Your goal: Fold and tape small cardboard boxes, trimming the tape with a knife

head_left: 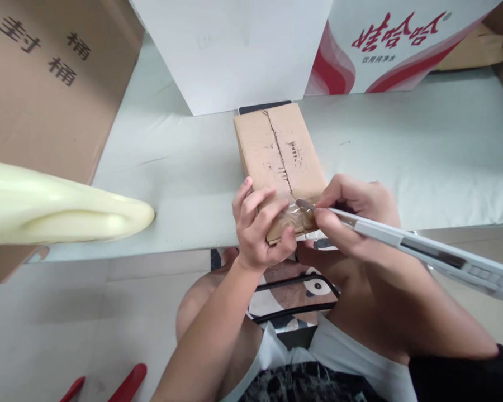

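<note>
A small brown cardboard box (308, 156) rests on the pale green cloth surface, with a dark line of torn seam along its top and clear tape (292, 214) crumpled at its near end. My left hand (257, 229) grips the near left corner of the box, its fingers lying over the top and the tape. Pinched in my right hand (371, 200) is a white utility knife (427, 251) with its blade out. The blade tip meets the taped near end of the box; how deep it goes I cannot tell.
Behind the box stand a white carton (243, 50) and a red-and-white carton (377, 61). A large brown carton (46, 95) is at the left. A smooth pale yellow object (67, 206) juts in from the left. Red pieces (128, 384) show low at the left, above the floor.
</note>
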A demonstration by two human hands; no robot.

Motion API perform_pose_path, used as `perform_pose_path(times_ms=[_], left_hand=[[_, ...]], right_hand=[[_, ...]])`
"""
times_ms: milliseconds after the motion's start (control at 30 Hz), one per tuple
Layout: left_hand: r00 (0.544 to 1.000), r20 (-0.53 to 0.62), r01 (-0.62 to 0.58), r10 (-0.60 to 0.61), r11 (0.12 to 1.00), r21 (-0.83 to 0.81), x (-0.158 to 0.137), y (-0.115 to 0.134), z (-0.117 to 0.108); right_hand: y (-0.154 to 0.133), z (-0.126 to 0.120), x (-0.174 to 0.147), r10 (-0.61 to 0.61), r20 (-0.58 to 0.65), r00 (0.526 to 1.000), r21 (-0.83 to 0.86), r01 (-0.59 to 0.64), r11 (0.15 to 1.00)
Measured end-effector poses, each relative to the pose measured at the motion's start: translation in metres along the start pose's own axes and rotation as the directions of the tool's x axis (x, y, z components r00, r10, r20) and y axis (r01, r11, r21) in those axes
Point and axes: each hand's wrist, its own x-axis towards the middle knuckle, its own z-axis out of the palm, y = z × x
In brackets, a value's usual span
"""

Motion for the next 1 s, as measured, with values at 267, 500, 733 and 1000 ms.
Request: perform_pose_path(times_ms=[267,500,733,1000], left_hand=[[1.0,-0.009,-0.001,0.001,1.0,0.012,0.0,-0.001,0.001],[1.0,-0.021,0.005,-0.005,1.0,-0.009,-0.001,-0.001,0.002],[0.999,-0.031,-0.017,0.016,0.999,-0.041,-0.004,-0.008,0.003],[0.981,0.129,0.167,-0.145,0.969,-0.183,-0.007,-0.012,0.001]], right_hand=[[0.006,0.0,-0.003,-0.137,0.03,0.99,-0.002,0.137,0.991],[0.009,-0.005,-0.003,-0.222,0.084,0.971,0.062,0.217,0.974],[0.018,-0.012,-0.007,-0.212,0.139,0.967,0.32,0.159,0.934],[0.043,-0.008,0.006,-0.148,-0.14,0.979,0.697,0.204,0.687]])
